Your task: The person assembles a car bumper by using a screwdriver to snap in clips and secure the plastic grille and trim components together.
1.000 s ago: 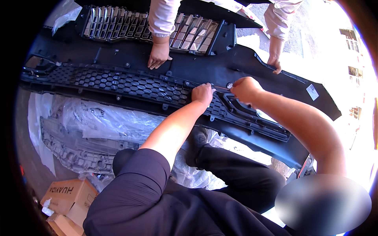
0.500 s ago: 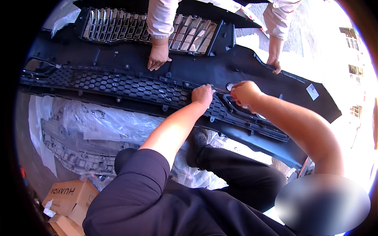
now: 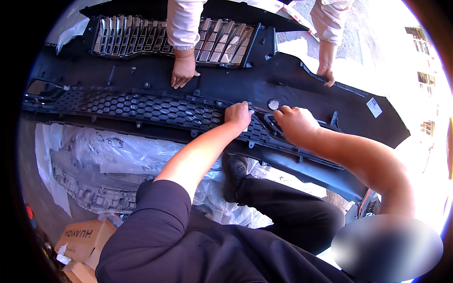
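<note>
Compared with 1 second ago, the right grip has been brought lower, and the pale round disc just above it, partly covered then, is now fully exposed. The left grip has been kept at the same spot on the edge of the honeycomb lower grille, beside the right grip. The black bumper is stretched beneath and beyond both grips, and the chrome-barred upper grille is seen farther off, up and left of them. Beyond the grips, the bumper is touched by 2 co-worker's hands in pale sleeves, placed as before.

The right grip is closed around a thin-shafted tool; its handle is hidden in the fist, and only a short length of shaft is shown toward the left grip. The tip cannot be made out. The left grip is curled narrow, but whether anything is pinched in it cannot be told. The co-worker's arms are cut off by the upper edge, and the area below the right forearm is covered by a blurred oval.
</note>
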A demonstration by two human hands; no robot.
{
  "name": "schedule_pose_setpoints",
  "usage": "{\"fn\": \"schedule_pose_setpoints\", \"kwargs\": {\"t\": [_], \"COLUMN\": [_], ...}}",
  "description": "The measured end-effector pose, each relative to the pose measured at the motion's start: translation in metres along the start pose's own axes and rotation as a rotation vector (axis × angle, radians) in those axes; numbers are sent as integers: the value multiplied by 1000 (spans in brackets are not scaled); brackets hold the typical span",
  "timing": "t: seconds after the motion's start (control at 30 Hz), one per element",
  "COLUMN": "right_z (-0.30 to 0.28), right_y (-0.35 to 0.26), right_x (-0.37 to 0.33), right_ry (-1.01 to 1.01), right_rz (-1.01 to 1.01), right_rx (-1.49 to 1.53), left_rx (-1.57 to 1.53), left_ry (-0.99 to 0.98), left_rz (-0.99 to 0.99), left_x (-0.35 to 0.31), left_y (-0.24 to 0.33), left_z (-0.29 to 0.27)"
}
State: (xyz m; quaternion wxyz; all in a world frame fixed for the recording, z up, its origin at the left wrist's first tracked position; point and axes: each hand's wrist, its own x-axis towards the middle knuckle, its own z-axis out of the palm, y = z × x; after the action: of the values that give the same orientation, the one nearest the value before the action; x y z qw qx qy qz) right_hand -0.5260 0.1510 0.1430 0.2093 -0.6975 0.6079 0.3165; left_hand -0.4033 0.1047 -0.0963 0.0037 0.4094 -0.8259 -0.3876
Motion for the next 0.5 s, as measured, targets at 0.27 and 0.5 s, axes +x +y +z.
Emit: {"fn": "schedule_pose_setpoints", "kwargs": {"t": [0.27, 0.5], "right_z": [83, 16], "right_y": [15, -3], "right_x": [41, -6], "right_ry": [-67, 100], "right_rz": [401, -112], "right_rx": [798, -152], "left_rx": [-7, 14], "left_ry": [59, 93], "left_rz": [-57, -81], "left_x": [6, 0], "left_y": [6, 10], "left_z": [15, 19]}}
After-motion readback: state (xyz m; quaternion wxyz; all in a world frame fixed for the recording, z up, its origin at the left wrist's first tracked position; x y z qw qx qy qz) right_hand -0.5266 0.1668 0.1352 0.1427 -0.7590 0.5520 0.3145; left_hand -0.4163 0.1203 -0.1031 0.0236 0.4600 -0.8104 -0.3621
